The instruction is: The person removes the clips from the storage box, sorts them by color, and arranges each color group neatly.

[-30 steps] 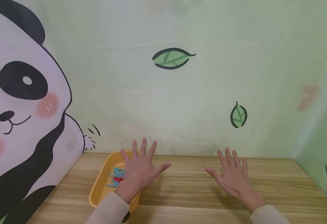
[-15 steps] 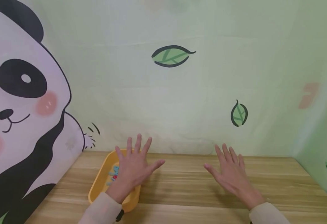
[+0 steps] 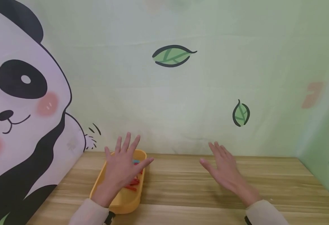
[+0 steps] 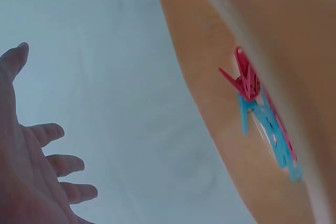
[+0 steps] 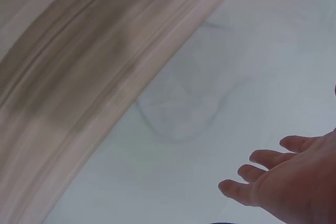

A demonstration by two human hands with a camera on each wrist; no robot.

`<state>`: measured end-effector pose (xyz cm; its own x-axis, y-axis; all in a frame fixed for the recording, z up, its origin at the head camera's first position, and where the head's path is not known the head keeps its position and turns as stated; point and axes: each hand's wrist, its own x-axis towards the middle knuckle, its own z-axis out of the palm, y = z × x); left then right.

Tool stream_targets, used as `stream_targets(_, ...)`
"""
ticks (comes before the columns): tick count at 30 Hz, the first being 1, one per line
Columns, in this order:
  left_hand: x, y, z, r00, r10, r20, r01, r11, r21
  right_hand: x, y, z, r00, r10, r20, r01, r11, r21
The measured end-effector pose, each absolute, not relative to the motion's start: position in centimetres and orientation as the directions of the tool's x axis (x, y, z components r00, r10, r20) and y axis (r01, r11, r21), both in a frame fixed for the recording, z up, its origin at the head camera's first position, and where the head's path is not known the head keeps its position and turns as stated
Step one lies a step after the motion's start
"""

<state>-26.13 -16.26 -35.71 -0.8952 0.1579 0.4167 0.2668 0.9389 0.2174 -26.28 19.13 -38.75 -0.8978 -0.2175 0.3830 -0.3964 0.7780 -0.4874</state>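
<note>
Red clips [image 3: 134,182] and blue clips [image 4: 270,127] are held in the yellow tray [image 3: 125,201], long axis fore-and-aft, below the nearer, spread left hand [image 3: 120,167], thumb side; the right hand [image 3: 225,170], straight-fingered, is kept well apart.
</note>
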Motion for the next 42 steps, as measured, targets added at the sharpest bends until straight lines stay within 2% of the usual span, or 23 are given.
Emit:
stream_targets(16, -25.7, -19.6, -35.4, -0.903, 0.133, 0.408, 0.260, 0.926, 0.275, -26.6, 16.7, -37.5, -0.893, -0.251, 0.373, -0.427, 0.730, -0.533)
stream_targets(25, -25.7, -21.1, -35.2, -0.920, 0.116, 0.373, 0.255, 0.902, 0.349, -27.1, 15.1, -37.1, -0.887, -0.275, 0.372, -0.448, 0.708, -0.545)
stream_targets(34, -25.8, -22.4, -35.7, -0.932, 0.122, 0.341, 0.258, 0.883, 0.391, -27.3, 14.0, -36.9, -0.899, -0.300, 0.319, -0.436, 0.680, -0.589)
stream_targets(42, -26.0, -24.2, -36.5, -0.924, 0.126, 0.362, 0.288, 0.850, 0.440, -27.7, 13.1, -37.0, -0.892, -0.340, 0.298, -0.451, 0.632, -0.630)
